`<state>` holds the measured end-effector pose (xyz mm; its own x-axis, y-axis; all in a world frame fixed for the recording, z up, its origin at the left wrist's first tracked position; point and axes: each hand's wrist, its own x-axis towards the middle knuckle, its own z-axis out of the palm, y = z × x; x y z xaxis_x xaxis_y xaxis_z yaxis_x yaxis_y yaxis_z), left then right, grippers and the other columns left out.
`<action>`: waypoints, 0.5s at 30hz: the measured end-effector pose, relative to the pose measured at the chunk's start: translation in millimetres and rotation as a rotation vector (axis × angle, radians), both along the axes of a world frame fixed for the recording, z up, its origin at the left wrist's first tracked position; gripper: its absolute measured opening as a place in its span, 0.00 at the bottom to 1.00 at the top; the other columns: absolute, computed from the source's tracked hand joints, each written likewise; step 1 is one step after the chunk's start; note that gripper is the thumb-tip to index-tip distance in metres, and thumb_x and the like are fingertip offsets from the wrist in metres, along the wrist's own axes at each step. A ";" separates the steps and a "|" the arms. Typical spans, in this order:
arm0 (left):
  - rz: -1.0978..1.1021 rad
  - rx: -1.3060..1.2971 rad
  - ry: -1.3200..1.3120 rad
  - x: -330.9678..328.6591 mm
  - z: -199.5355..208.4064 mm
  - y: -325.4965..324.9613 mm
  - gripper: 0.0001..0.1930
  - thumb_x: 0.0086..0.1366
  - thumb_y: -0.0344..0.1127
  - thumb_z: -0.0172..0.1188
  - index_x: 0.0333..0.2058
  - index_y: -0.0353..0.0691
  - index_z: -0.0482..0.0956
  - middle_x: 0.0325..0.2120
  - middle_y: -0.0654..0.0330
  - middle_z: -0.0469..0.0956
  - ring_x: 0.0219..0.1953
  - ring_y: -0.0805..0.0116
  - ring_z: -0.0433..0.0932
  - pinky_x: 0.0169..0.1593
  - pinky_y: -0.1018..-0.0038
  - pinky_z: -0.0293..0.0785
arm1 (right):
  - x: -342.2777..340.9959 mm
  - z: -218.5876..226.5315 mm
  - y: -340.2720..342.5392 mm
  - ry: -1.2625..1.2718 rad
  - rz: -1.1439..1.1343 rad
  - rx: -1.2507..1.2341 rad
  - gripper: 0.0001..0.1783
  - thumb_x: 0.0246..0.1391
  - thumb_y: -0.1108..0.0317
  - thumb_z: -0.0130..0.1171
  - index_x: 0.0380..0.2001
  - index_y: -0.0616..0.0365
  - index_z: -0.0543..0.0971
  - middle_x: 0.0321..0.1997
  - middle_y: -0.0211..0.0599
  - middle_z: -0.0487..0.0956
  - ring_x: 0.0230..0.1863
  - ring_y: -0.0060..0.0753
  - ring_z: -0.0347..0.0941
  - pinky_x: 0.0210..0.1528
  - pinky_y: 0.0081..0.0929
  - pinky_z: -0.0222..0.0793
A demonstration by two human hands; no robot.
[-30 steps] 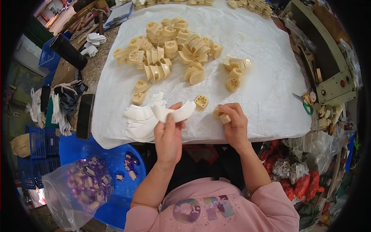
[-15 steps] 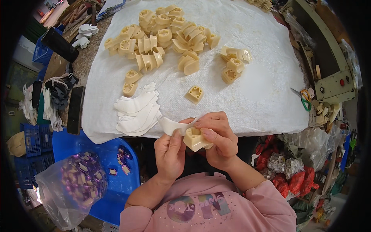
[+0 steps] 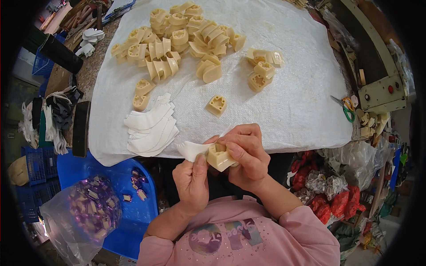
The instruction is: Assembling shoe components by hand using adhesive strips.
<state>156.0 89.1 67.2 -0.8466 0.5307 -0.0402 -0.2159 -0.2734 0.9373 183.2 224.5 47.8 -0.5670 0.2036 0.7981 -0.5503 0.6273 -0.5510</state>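
Just past the table's near edge, my left hand (image 3: 191,182) is closed, its thumb pressing a curved white strip (image 3: 190,150). The strip's notched left end sticks out beyond the thumb, and its middle runs behind a cream plastic piece (image 3: 218,156). That hollow, rounded piece is gripped by my right hand (image 3: 249,155), with thumb and fingers bent around its right side. Behind those fingers, part of the strip is hidden. A stack of similar white strips (image 3: 151,128) lies on the table to the left. One loose cream piece (image 3: 216,105) rests beyond my hands.
A heap of cream pieces (image 3: 177,37) covers the far left of the white sheet (image 3: 293,106). Scissors (image 3: 346,108) lie at the right edge. A blue chair (image 3: 142,221) holds a clear bag of purple-and-cream parts (image 3: 94,204). A dark phone (image 3: 81,128) is at the left.
The cream piece has moved slightly left against the strip, and the strip's free left end now sticks out more clearly. The table scene has shifted a little leftward in view.
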 end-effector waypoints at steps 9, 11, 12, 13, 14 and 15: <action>0.243 -0.106 0.281 -17.3 -6.5 -1.6 0.16 0.69 0.35 0.44 0.44 0.27 0.74 0.34 0.55 0.80 0.34 0.75 0.77 0.39 0.81 0.71 | 1.2 2.1 8.6 -0.053 -0.103 0.158 0.22 0.30 0.76 0.63 0.36 0.51 0.76 0.37 0.29 0.77 0.33 0.34 0.64 0.39 0.36 0.53; 0.211 -0.173 0.293 -20.4 3.7 -8.7 0.14 0.68 0.33 0.48 0.41 0.25 0.76 0.33 0.54 0.79 0.35 0.74 0.76 0.41 0.79 0.71 | 3.9 10.0 9.3 -0.077 -0.123 0.218 0.20 0.30 0.74 0.63 0.34 0.50 0.76 0.36 0.27 0.77 0.34 0.33 0.64 0.40 0.38 0.51; 0.161 -0.235 0.321 -20.9 6.4 -10.3 0.14 0.68 0.33 0.49 0.40 0.24 0.76 0.34 0.54 0.78 0.37 0.72 0.75 0.43 0.77 0.71 | 6.1 18.2 8.1 -0.150 -0.166 0.315 0.18 0.30 0.72 0.63 0.32 0.49 0.76 0.34 0.25 0.76 0.34 0.32 0.65 0.41 0.40 0.49; 0.161 -0.235 0.319 -20.8 5.3 -9.2 0.14 0.68 0.33 0.49 0.40 0.24 0.76 0.34 0.54 0.78 0.37 0.72 0.75 0.43 0.77 0.71 | 6.9 24.3 6.9 -0.220 -0.203 0.413 0.16 0.29 0.70 0.62 0.29 0.48 0.76 0.32 0.23 0.74 0.34 0.31 0.65 0.42 0.42 0.47; 0.174 -0.248 0.355 -20.8 3.2 -6.9 0.13 0.67 0.32 0.49 0.40 0.25 0.76 0.32 0.55 0.79 0.34 0.75 0.75 0.40 0.79 0.71 | 6.8 26.9 6.2 -0.221 -0.204 0.413 0.16 0.29 0.70 0.62 0.29 0.48 0.76 0.32 0.23 0.74 0.34 0.31 0.65 0.42 0.42 0.47; 0.187 -0.261 0.392 -20.7 0.7 -5.5 0.12 0.67 0.31 0.48 0.39 0.26 0.77 0.29 0.56 0.79 0.31 0.78 0.74 0.36 0.82 0.70 | 6.4 28.7 5.4 -0.302 -0.183 0.453 0.15 0.29 0.71 0.61 0.28 0.48 0.75 0.30 0.24 0.71 0.34 0.31 0.65 0.41 0.43 0.46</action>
<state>135.2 83.6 67.8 -0.9044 0.3828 0.1885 0.1958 -0.0200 0.9804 189.6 229.9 76.6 -0.7712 -0.0041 0.6365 -0.2700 0.9077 -0.3212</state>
